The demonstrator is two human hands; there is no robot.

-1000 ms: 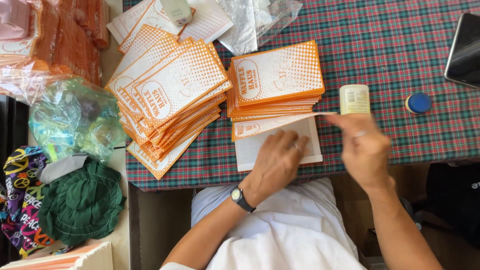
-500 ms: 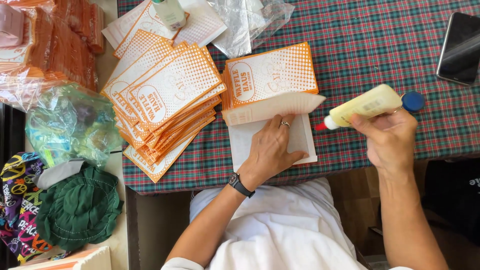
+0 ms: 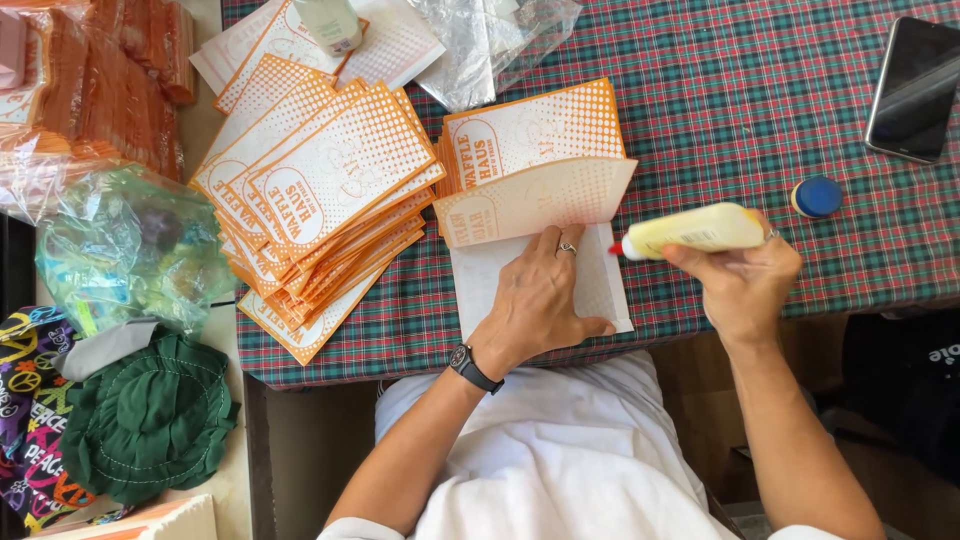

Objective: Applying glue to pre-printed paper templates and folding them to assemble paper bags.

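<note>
My left hand (image 3: 535,300) lies flat on a white paper bag (image 3: 610,290) at the near table edge, fingers under its lifted orange-dotted flap (image 3: 540,200). My right hand (image 3: 740,285) grips a pale yellow glue bottle (image 3: 695,230) held sideways, its red tip pointing left at the bag's right edge. The bottle's blue cap (image 3: 817,196) lies on the cloth to the right. Behind the flap sits a stack of orange-and-white printed bags (image 3: 535,130).
A fanned pile of printed bags (image 3: 320,200) lies to the left on the green-red plaid tablecloth (image 3: 740,100). A dark phone (image 3: 913,88) rests at far right. Clear plastic wrap (image 3: 490,40), a bagged bundle (image 3: 130,250) and a green hat (image 3: 150,420) are around the left side.
My right hand picked up the glue bottle, tipped it sideways and brought its tip closer to the bag. My left hand slid up the bag and the flap is lifted.
</note>
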